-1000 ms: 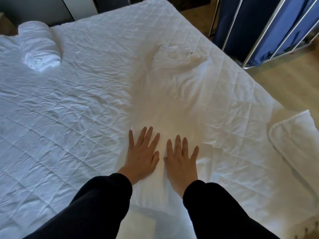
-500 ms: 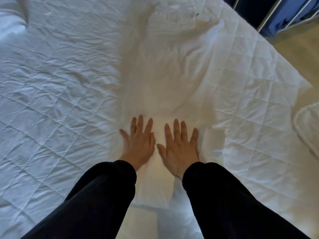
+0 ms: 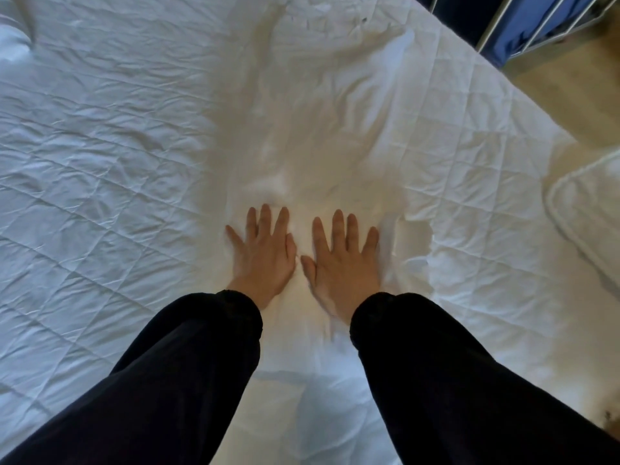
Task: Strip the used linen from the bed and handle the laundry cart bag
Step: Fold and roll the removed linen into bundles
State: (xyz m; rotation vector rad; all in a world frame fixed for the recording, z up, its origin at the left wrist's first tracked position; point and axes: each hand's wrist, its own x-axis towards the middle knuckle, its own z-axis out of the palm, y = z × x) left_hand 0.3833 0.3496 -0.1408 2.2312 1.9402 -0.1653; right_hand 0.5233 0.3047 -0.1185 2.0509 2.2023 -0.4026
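Bedding at the far left edge: a white bundle, only partly in frame. Quilted mattress cover lies exposed and creased across the bed, with no sheet spread over it. Left hand rests palm down, its fingers straight and spread, on a smooth white linen piece running up the middle of the bed. Right hand lies just beside it on the same piece, fingers likewise straight and spread. Neither hand grips anything. Further right, a padded white piece with a corded edge sits at the bed's corner. Laundry cart bag, blue, stands beyond the far right corner, well apart from both hands.

Assessment: stripping appears largely done. The linen piece looks to be under smoothing or folding. It has not yet gone to the bag, and the bag itself is unhandled.
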